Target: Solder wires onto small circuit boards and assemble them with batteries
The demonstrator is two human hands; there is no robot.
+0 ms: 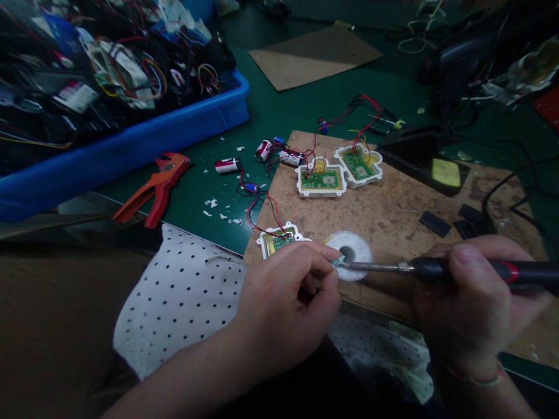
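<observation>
Right hand (476,297) (lower right) grips a soldering iron (430,269), left hand (290,299) (lower centre) pinches a greenish bit (338,262), too blurry to ID.

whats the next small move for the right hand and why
Probably ease the black-and-red soldering iron tip-first onto the small greenish piece: the right hand aims it there, over the round white disc, and the left hand appears to pinch that piece; tip contact is unclear.
</observation>
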